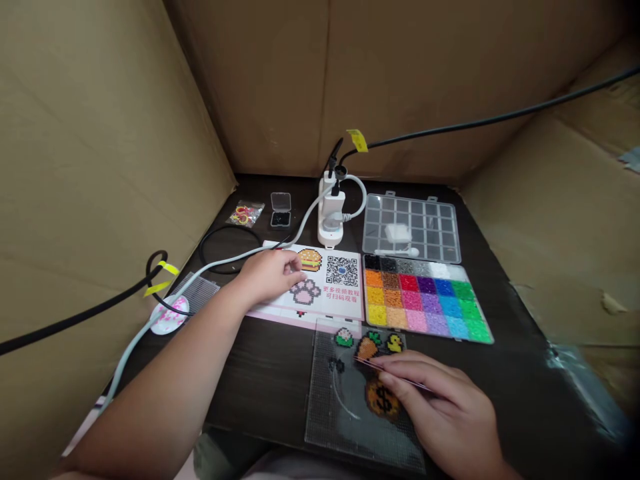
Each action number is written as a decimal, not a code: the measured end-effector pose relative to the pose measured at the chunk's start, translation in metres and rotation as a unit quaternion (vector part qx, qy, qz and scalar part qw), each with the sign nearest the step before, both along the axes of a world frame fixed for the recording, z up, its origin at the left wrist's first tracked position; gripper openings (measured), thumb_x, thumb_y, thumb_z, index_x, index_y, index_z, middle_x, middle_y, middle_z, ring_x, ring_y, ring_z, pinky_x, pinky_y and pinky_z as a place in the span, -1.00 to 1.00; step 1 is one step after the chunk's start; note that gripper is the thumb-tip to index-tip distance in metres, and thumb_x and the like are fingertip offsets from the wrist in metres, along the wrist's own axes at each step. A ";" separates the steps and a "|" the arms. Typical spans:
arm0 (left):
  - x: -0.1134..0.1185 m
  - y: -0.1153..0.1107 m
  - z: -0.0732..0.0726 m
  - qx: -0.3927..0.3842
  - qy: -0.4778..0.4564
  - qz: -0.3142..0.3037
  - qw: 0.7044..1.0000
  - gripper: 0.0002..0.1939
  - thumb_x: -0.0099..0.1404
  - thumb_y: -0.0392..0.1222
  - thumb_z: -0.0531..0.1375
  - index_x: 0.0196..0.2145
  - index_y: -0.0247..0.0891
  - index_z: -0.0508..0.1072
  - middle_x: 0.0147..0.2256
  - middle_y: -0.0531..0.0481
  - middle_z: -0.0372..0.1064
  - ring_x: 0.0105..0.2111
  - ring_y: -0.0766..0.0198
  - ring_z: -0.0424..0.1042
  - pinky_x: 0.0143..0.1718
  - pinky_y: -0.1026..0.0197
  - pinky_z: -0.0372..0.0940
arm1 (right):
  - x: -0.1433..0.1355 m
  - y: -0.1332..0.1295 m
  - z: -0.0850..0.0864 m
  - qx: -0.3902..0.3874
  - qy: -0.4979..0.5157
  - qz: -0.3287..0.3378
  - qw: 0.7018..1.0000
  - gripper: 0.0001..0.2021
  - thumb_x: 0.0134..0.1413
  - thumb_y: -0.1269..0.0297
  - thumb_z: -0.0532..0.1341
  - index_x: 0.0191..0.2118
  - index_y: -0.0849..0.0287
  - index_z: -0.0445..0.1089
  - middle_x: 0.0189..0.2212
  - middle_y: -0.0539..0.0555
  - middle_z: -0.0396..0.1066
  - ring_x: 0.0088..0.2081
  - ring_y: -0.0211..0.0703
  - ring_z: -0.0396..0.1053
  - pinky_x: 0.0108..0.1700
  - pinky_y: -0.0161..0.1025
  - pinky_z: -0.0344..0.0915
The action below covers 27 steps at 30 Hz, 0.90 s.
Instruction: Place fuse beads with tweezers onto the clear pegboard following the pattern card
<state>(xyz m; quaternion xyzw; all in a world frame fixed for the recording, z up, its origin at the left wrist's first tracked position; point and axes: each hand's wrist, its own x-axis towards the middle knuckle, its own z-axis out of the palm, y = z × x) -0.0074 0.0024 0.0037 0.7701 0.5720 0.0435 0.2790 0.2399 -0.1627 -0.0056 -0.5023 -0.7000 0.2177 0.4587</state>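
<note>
My right hand (445, 407) pinches a thin pair of tweezers (373, 365) over a clear pegboard (330, 417). Their tips are by the lower end of a carrot made of fuse beads (367, 348). A green-and-pink bead figure (344, 337), a yellow bead duck (395, 343) and a round brown bead coin with a dollar sign (383, 399) also lie on the board. Some black beads (336, 365) form a small cluster at its left. My left hand (270, 273) rests on a printed pattern sheet (345, 310), thumb and bent fingers apart beside the paw picture (305, 292).
A sorted bead box (425, 300) lies at the right, its clear lid (440, 227) behind it. A white power strip (330, 220) with cables stands at the back. A grey cable (200, 270) crosses the left side. Cardboard walls (400, 87) enclose the table.
</note>
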 end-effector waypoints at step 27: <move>0.002 0.001 -0.002 -0.004 -0.005 0.006 1.000 -0.73 0.13 0.06 0.27 -0.30 -0.16 0.50 -0.44 0.03 0.42 -0.46 0.29 0.31 -0.42 0.17 0.05 | 0.002 -0.007 -0.004 -0.042 0.025 -0.014 0.999 -0.80 0.04 0.53 0.34 -0.30 0.05 0.59 -0.34 0.01 0.62 -0.33 -0.18 0.59 -0.23 -0.30 0.56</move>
